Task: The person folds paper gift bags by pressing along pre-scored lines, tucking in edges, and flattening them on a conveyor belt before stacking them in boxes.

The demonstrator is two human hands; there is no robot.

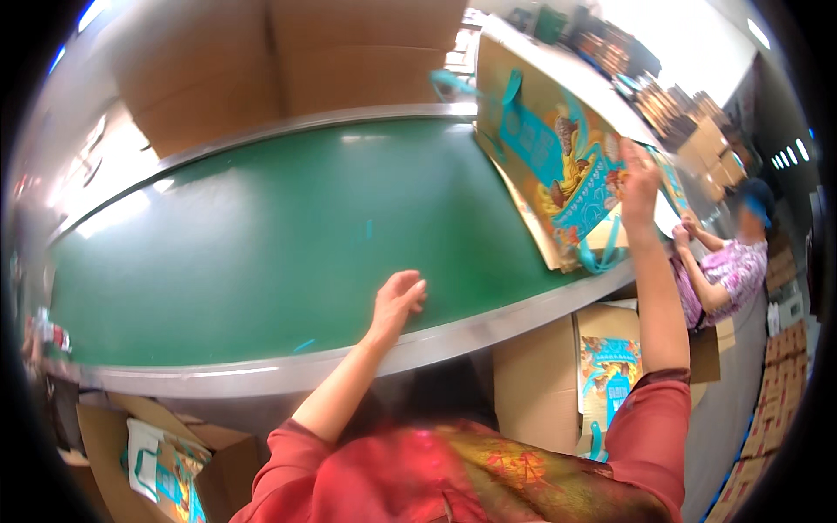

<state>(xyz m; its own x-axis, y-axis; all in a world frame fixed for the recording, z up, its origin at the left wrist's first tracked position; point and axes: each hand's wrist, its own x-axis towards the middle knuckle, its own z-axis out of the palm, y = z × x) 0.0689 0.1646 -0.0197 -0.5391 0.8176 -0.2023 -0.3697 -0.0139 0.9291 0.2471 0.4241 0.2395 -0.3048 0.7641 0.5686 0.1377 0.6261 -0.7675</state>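
My right hand grips the side edge of a tan paper gift bag with turquoise panels, printed nuts and turquoise ribbon handles. The bag stands tilted at the right end of a green conveyor belt. Beneath it lie more bags or flat paper pieces, with a turquoise ribbon hanging at the belt's edge. Over the near side of the belt, my left hand is empty, its fingers loosely bent and the thumb apart.
Cardboard boxes with printed bags inside stand below the belt, one at lower left and one at right. A large carton rises beyond the far rail. At right, a co-worker stands by the line; stacked cartons line the floor.
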